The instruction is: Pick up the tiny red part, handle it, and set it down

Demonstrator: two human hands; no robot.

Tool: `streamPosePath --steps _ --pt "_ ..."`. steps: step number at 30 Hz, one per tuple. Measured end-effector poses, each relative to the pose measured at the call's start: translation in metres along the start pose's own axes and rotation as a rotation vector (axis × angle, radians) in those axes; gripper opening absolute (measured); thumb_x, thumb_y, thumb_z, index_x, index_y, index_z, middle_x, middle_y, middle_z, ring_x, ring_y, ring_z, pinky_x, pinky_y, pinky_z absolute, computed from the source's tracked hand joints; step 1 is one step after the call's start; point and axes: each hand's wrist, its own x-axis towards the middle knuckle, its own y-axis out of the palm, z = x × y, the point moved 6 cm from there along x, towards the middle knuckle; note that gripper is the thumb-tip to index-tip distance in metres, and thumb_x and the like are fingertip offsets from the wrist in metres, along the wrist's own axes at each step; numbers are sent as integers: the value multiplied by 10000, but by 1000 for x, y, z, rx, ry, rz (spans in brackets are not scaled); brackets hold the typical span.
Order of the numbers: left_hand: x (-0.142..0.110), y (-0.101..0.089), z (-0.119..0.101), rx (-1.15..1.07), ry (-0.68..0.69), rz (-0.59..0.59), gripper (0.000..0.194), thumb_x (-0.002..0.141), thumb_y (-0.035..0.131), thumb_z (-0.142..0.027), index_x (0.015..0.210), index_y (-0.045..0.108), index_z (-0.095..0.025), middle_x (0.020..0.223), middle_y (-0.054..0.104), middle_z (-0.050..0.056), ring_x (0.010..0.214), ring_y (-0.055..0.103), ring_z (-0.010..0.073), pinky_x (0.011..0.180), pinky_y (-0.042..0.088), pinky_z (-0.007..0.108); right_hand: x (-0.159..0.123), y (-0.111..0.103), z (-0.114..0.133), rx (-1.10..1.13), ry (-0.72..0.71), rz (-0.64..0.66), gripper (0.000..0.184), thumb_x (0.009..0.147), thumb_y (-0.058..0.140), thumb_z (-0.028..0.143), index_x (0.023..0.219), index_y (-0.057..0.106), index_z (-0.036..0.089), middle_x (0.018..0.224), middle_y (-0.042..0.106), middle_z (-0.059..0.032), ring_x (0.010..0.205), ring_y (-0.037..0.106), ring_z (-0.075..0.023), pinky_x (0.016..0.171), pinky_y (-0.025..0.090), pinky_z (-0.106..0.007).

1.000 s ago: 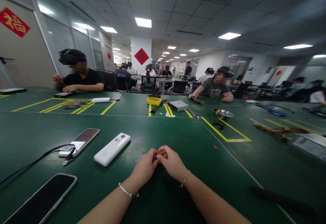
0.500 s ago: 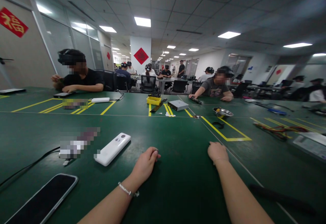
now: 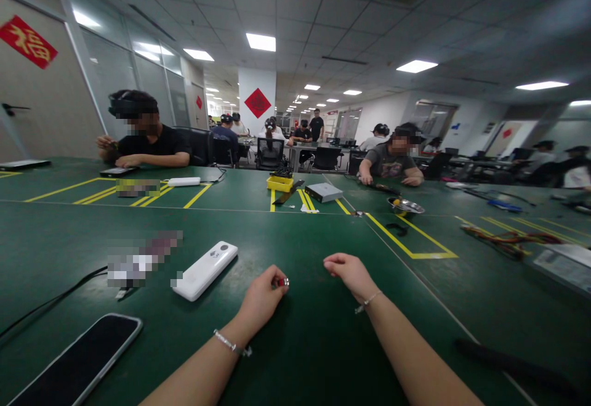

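Observation:
My left hand [image 3: 263,295] is closed in a pinch on a small red and silver piece [image 3: 283,282], whose metal end pokes out past the fingertips. To its right, my right hand [image 3: 351,273] hovers over the green table with thumb and fingers pressed together. Whatever that hand may hold is too small or hidden to make out. The two hands are apart, with a gap of table between them. A white power bank [image 3: 206,270] lies left of my left hand, and a dark-screened phone [image 3: 76,363] rests nearer the front left corner.
Yellow tape lines mark the green table [image 3: 305,344]. Farther off are a yellow tray [image 3: 279,184], a grey box [image 3: 324,192] and a metal bowl [image 3: 406,205]. Bundled wires [image 3: 503,238] lie at right, a black strip [image 3: 508,363] at front right. Two people sit across.
My right hand has moved left, toward my left hand. The red and silver piece now shows at my left fingertips. Across the table, the person at right has shifted a hand.

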Motion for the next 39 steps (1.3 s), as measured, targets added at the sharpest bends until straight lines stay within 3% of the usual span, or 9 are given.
streamPosePath --steps 4,10,15,21,28,33,39 --pt "0 -1 -2 -13 25 -19 99 671 510 -266 735 535 -194 675 556 -26 656 516 131 613 369 231 -22 52 18 415 68 228 143 572 650 208 690 610 138 589 565 16 510 460 -64 521 372 -217" --pt "-1 -1 -6 -18 69 15 304 789 352 -417 721 545 -192 626 571 -13 607 519 139 583 361 244 -34 69 23 692 148 355 210 536 684 131 735 616 131 762 618 -32 627 533 -71 647 417 -223" --pt "-3 -1 -8 -101 64 46 402 815 272 -452 719 554 -182 597 578 -2 583 529 143 586 377 250 -31 69 19 676 168 349 191 584 677 200 740 587 137 701 609 -17 517 485 -55 513 391 -206" --pt "-3 -3 -9 -127 67 9 351 796 328 -440 720 553 -181 657 589 1 632 529 146 615 378 256 -31 74 16 663 154 348 243 639 644 348 731 548 145 565 538 31 450 426 -40 445 316 -180" --pt "-3 -9 -9 -127 102 -79 183 747 443 -356 787 512 -191 697 540 -19 658 492 131 629 379 241 -31 76 18 585 100 272 263 641 623 386 707 554 142 562 523 25 483 438 -56 472 317 -201" --pt "-3 -6 -12 -122 102 -40 162 727 472 -333 777 533 -191 670 532 -29 620 479 119 593 365 227 -31 79 17 548 108 284 244 635 610 316 809 582 146 628 542 14 532 481 -71 529 370 -223" --pt "-2 2 -9 -135 60 68 238 720 475 -364 804 581 -169 637 566 -14 589 484 121 554 347 232 -30 71 28 288 -128 110 166 654 576 266 793 581 176 649 573 16 567 503 -101 558 406 -249"
